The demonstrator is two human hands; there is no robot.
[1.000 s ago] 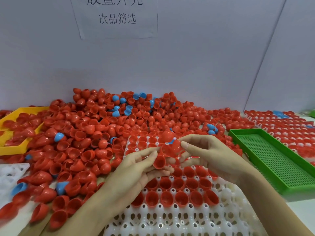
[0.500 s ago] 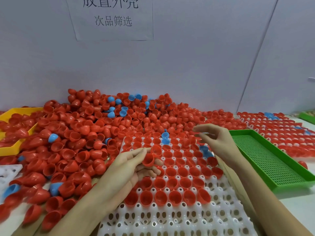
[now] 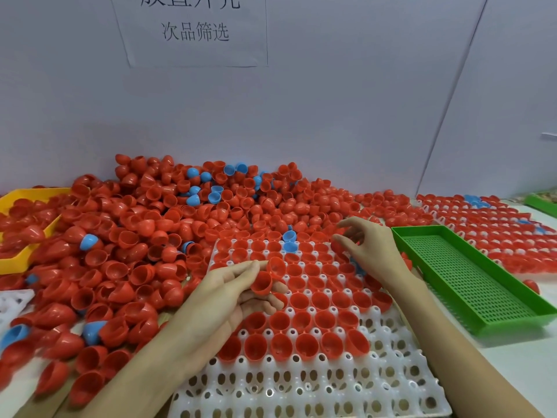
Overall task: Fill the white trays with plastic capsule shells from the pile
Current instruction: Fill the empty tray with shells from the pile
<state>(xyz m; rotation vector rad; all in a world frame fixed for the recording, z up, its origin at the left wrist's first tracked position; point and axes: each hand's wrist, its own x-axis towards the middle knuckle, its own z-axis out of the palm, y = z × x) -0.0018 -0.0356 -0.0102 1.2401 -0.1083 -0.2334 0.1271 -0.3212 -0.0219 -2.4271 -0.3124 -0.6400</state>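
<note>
A big pile of red capsule shells (image 3: 168,224), with a few blue ones mixed in, covers the table's left and back. In front of me lies a white tray (image 3: 301,387); its far rows hold red shells and two blue ones, its near rows have bare holes. My left hand (image 3: 229,294) hovers over the tray's left part and holds a small stack of red shells (image 3: 265,279) between thumb and fingers. My right hand (image 3: 370,245) is over the tray's far right corner, fingers loosely curled above the shells there; I cannot tell whether it holds one.
A green perforated tray (image 3: 470,282) lies right of the white tray. Behind it are filled white trays (image 3: 494,230). A yellow bin (image 3: 18,260) with red shells sits far left. Another white tray's corner (image 3: 12,303) shows at the left edge. A wall with a paper sign stands behind.
My right hand drew away from the left hand and moved right and back, to the tray's far right corner. The left hand stayed over the tray with its shells.
</note>
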